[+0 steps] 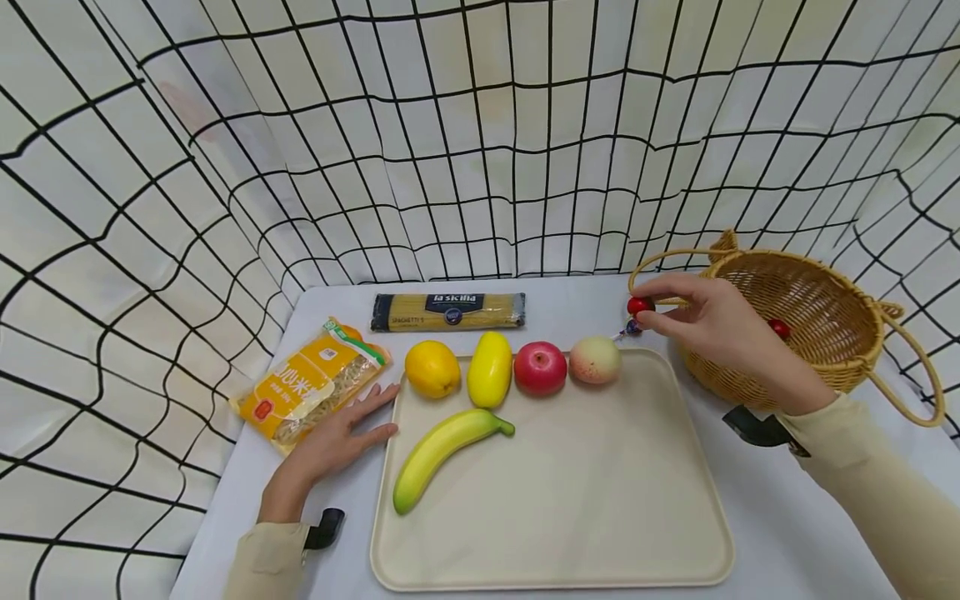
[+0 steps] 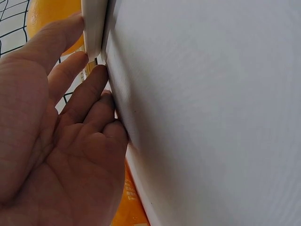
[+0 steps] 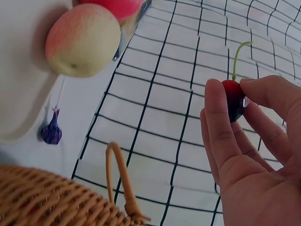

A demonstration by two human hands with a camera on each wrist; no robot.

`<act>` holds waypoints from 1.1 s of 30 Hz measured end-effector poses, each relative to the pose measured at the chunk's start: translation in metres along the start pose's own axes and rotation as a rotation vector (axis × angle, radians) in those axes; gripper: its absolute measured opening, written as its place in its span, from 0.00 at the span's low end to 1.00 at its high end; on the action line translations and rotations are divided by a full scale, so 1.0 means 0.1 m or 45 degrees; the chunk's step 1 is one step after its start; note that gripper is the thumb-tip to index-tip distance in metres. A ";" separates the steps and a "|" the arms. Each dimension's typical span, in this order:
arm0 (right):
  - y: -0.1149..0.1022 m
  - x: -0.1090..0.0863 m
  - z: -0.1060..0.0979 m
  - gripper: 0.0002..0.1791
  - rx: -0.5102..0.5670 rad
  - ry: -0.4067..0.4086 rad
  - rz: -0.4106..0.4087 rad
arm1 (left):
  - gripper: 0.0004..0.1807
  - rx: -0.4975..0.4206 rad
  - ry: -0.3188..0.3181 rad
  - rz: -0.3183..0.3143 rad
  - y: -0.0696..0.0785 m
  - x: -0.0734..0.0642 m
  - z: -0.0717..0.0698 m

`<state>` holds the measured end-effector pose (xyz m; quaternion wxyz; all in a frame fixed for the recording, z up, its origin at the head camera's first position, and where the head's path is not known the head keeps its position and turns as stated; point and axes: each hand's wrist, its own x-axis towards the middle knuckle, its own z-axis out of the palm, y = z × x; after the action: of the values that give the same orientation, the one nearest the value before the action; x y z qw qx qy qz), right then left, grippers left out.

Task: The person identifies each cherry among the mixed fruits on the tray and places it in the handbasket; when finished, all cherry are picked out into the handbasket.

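Note:
My right hand (image 1: 708, 325) pinches a dark red cherry (image 3: 232, 96) between thumb and fingertips; its thin green stem points up in the right wrist view. It is raised near the basket's left handle, above a purple-wrapped lollipop (image 1: 633, 327) on the table. The fingers of my left hand (image 1: 341, 437) are extended, and its fingertips touch the left rim of the beige tray (image 1: 592, 508). Along the tray's back edge sit an orange-yellow fruit (image 1: 432, 369), a longer yellow fruit (image 1: 490, 370), a red fruit (image 1: 540, 368) and a pale peach (image 1: 596, 361). A banana (image 1: 442, 460) lies before them.
A wicker basket (image 1: 832, 367) with loop handles stands right of the tray, with a red cherry (image 1: 780, 329) inside. Behind the tray lies a spaghetti pack (image 1: 450, 312); an orange food bag (image 1: 311, 379) is at left. Black wire grid (image 1: 513, 154) encloses the table's back and sides.

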<state>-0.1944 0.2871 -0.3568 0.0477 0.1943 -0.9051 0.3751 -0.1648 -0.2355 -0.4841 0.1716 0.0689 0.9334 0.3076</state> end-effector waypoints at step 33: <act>1.01 0.25 -1.11 0.26 -0.018 -0.176 0.446 | 0.40 -0.013 -0.018 0.000 0.03 0.00 -0.03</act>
<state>-0.2632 0.4217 -0.3384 -0.0793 0.0586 -0.9288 0.3572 -0.1656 -0.2354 -0.4799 0.1785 0.0704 0.9306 0.3118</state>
